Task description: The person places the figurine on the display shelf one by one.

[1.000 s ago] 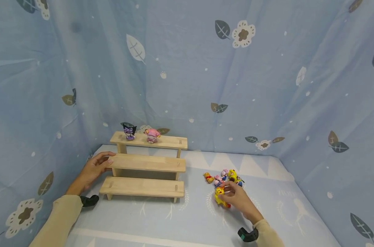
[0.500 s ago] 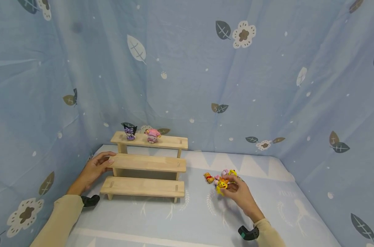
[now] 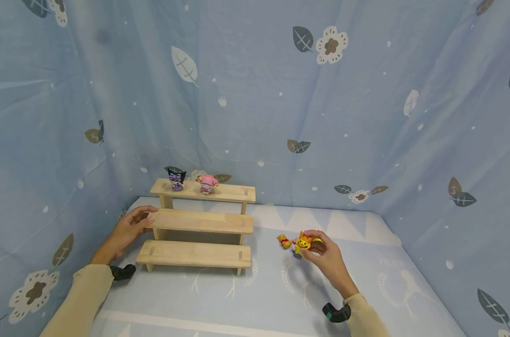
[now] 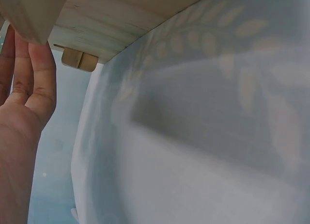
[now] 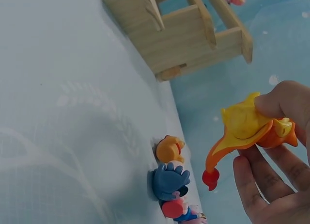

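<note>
The left hand [image 3: 127, 231] grips the middle shelf [image 3: 202, 221] at its left end; the right hand [image 3: 328, 262] pinches the yellow figure [image 3: 303, 241].

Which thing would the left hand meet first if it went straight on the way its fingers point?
The middle step of the wooden stand: the left hand holds its left end, so they touch. Past that, perhaps the top step's left support, though depth is unclear.
</note>
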The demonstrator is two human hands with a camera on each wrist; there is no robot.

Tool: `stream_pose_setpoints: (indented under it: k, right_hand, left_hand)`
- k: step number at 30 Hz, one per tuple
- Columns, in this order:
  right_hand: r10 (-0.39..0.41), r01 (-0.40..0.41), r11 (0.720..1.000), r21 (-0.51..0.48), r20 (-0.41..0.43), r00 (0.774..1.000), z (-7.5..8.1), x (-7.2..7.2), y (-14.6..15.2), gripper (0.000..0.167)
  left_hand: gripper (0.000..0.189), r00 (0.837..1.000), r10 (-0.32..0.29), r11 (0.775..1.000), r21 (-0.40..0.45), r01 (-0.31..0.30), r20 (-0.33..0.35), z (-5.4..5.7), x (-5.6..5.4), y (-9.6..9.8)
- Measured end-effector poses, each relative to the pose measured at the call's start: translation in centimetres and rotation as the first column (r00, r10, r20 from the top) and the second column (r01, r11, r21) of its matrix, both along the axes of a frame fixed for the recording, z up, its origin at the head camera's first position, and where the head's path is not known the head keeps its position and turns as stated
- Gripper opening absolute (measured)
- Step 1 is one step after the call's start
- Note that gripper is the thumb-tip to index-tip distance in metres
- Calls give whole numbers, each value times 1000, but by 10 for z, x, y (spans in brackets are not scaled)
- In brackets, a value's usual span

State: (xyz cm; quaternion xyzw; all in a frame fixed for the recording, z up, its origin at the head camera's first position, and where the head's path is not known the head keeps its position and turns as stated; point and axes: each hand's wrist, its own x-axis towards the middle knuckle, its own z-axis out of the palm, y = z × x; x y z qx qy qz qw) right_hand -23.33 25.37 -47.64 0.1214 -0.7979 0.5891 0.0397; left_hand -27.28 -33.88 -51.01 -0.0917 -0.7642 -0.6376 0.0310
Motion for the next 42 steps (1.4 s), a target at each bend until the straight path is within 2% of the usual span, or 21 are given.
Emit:
stream_pose_setpoints:
  k: [12, 18, 27, 37, 42]
  right_hand:
    - [-1, 0, 1000, -20, -65, 998, 1, -6, -9, 45]
    - [-5, 4, 1000, -25, -57, 998, 3, -6, -10, 46]
    - [5, -7, 999, -45, -38, 999, 5, -7, -11, 45]
    - [-8, 6, 998, -65, -32, 999, 5, -9, -14, 46]
    - [-2, 0, 997, -77, -32, 999, 6, -9, -13, 46]
  left_hand:
    - [45, 1000, -10, 1000, 15, 10, -1, 0, 1, -1]
    - [45, 1000, -20, 1000, 13, 20, -3, 1, 2, -1]
    - [48, 999, 13, 1000, -26, -12, 30, 3, 2, 1]
    - [48, 1000, 2, 1000, -22, -2, 30, 3, 3, -2]
    - [49, 999, 4, 999, -48, -2, 32, 8, 4, -1]
